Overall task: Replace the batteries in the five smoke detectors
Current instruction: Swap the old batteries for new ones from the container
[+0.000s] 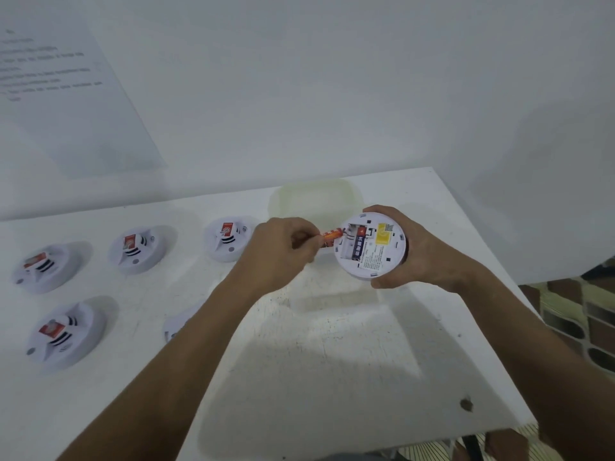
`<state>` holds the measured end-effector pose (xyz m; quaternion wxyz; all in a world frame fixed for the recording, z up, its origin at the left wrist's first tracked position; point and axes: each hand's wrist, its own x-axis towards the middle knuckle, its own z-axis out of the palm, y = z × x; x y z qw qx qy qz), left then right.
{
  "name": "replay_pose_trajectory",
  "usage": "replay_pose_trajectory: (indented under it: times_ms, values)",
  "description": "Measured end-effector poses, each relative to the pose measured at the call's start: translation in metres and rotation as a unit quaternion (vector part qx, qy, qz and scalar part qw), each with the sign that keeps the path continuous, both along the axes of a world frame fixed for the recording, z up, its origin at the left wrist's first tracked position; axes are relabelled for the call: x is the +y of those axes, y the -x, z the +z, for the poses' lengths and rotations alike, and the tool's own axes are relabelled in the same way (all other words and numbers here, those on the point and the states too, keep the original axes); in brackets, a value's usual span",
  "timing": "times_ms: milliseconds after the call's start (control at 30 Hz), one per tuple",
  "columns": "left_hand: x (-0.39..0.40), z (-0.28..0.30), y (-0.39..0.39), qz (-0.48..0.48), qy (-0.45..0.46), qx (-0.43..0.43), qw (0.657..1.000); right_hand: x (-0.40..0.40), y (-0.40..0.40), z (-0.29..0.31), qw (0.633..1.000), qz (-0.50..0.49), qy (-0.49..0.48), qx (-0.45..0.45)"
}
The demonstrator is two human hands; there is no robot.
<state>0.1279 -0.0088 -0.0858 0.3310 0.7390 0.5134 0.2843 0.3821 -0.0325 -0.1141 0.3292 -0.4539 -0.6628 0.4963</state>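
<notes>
Head view. The right hand (pixel 419 251) gripped a round white smoke detector (pixel 369 247) by its rim, held clear of the white table (pixel 332 361) with its back turned up and the battery bay open. One dark battery (pixel 357 249) lay seated in the bay; the slot beside it, toward the left hand, appeared vacant. The left hand (pixel 283 251) pinched an orange battery (pixel 331 236) between thumb and fingertips, its free end at the edge of the bay.

Four further detectors stood on the table to the left: three in a back row (pixel 229 239) (pixel 138 249) (pixel 45 267), one nearer (pixel 65 334), all face up. A white piece (pixel 179 322), partly hidden by the left forearm, could not be identified. A pale plastic tub (pixel 316 197) sat behind the hands.

Assessment: the battery swap on the held unit was in hand, whether this cell was going in or coming out could not be determined. If going in, the next move calls for matching polarity, then pressing the cell flat against the spring.
</notes>
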Motion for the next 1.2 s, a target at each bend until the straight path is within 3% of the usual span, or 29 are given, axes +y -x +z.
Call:
replay_pose_trajectory:
  times_ms: [100,167,467,600,833,1067,1200]
  values:
    - [0.005,-0.002,0.017,0.038,0.075,-0.068,0.994,-0.003,-0.006,-0.001,1.000,-0.017,-0.001,-0.002]
    - [0.007,-0.006,0.023,0.050,0.100,-0.068,0.991,-0.005,-0.007,-0.002,1.000,-0.026,0.002,0.003]
    - [-0.002,-0.035,0.013,0.035,0.060,0.150,0.986,-0.010,0.002,-0.013,1.000,-0.010,0.009,-0.010]
    - [-0.001,-0.039,0.006,0.039,0.122,0.193,0.973,-0.012,0.003,-0.019,1.000,-0.013,0.012,-0.011]
    - [0.001,-0.050,-0.008,0.062,0.094,0.328,0.938,-0.012,0.003,-0.022,1.000,-0.018,0.009,-0.018]
    - [-0.001,-0.046,-0.001,0.065,0.073,0.280,0.955,-0.012,0.005,-0.019,1.000,-0.016,-0.001,-0.026]
    - [-0.009,-0.016,0.002,0.008,-0.042,0.068,0.997,-0.011,0.010,-0.012,1.000,0.003,-0.012,-0.019]
